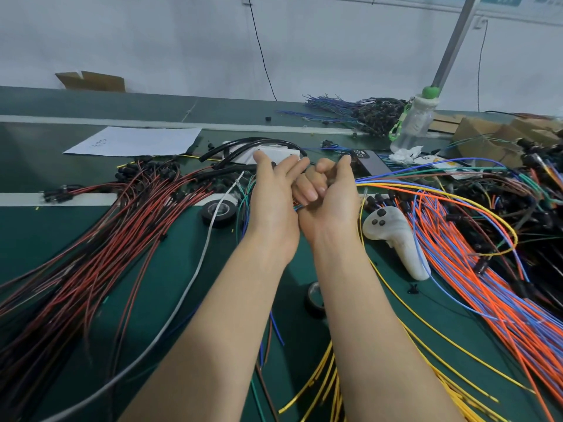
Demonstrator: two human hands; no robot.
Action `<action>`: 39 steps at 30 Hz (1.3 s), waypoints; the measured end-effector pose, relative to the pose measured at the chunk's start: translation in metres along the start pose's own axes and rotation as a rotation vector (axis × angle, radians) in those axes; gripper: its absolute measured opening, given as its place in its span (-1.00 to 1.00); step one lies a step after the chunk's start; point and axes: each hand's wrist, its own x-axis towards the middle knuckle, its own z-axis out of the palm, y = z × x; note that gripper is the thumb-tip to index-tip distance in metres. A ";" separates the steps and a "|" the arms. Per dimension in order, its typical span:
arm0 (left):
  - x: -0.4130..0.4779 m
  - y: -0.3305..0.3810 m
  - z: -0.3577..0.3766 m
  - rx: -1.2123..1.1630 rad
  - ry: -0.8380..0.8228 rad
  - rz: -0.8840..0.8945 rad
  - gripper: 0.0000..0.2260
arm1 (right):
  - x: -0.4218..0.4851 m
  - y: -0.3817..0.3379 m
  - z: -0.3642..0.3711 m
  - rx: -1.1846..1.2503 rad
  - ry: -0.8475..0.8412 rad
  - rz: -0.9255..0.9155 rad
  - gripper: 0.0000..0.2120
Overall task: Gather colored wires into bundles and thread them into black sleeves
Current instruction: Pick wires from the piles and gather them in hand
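Mid-counter, the right hand (329,193) grips a small bundle of coloured wires (384,179). The left hand (274,190) seemingly pinches a black flexible sleeve (268,141). Threading looks barely begun, and red-and-black wire heaps (122,223) and orange-and-blue wire heaps (472,284) remain loose.

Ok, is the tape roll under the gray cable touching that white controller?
Apart. The head view shows the black tape roll lying left of the left hand and the white controller right of the right hand.
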 end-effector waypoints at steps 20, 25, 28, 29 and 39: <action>0.000 0.009 -0.024 0.992 -0.189 0.399 -0.92 | 0.010 -0.026 -0.011 0.273 0.059 -0.123 -0.62; 0.001 0.002 -0.020 1.056 -0.080 0.523 -0.96 | 0.010 -0.025 -0.010 0.245 0.090 -0.152 -0.62; 0.003 -0.003 -0.020 1.084 -0.034 0.591 -0.94 | 0.009 -0.025 -0.009 0.245 0.105 -0.168 -0.61; 0.003 -0.005 -0.019 1.083 -0.019 0.613 -0.94 | 0.009 -0.025 -0.009 0.250 0.107 -0.171 -0.61; 0.003 0.004 -0.017 0.551 0.046 0.235 -0.86 | 0.010 -0.026 -0.011 0.271 0.074 -0.152 -0.61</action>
